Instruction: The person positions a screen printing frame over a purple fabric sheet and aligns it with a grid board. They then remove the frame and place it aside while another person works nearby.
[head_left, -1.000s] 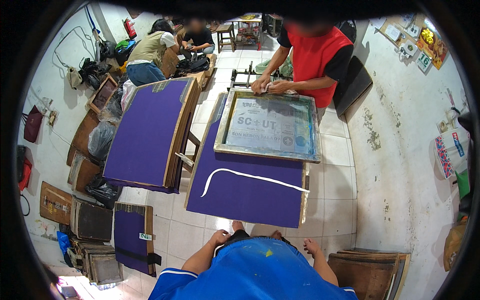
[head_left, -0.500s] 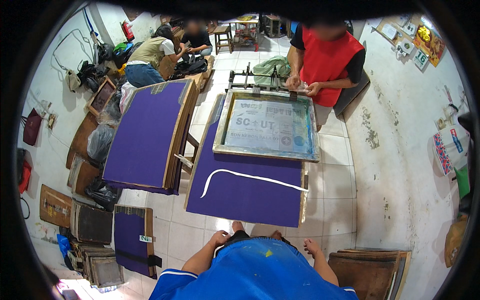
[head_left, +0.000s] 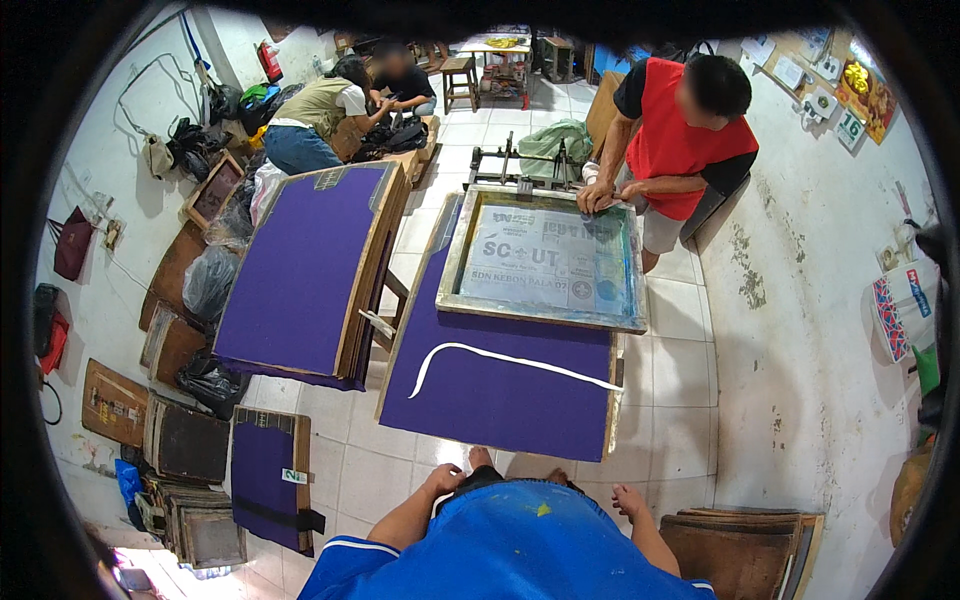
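Observation:
My left hand (head_left: 443, 480) hangs at my side below the near edge of the board, fingers loose, holding nothing. On the other side my right hand (head_left: 628, 500) hangs with its fingers slightly apart, also bare. In front of me lies a board covered with purple cloth (head_left: 520, 415). A thin white strip (head_left: 500, 352) curves across that cloth. Over the board's far part rests a screen printing frame (head_left: 540, 315) with lettering on its mesh, held by a metal hinge clamp (head_left: 525, 185). Neither hand touches these.
A co-worker in a red apron (head_left: 675, 140) stands at the far right, hands at the frame's far edge. Left stands a stack of purple-covered boards (head_left: 300, 270). Another purple board (head_left: 265, 470) leans lower left; stacked brown boards (head_left: 740, 550) stand lower right. Two people sit at the back.
The co-worker has leaned in and moved a hand onto the far right of the screen frame. My view has shifted slightly; my hands still hang at my sides.

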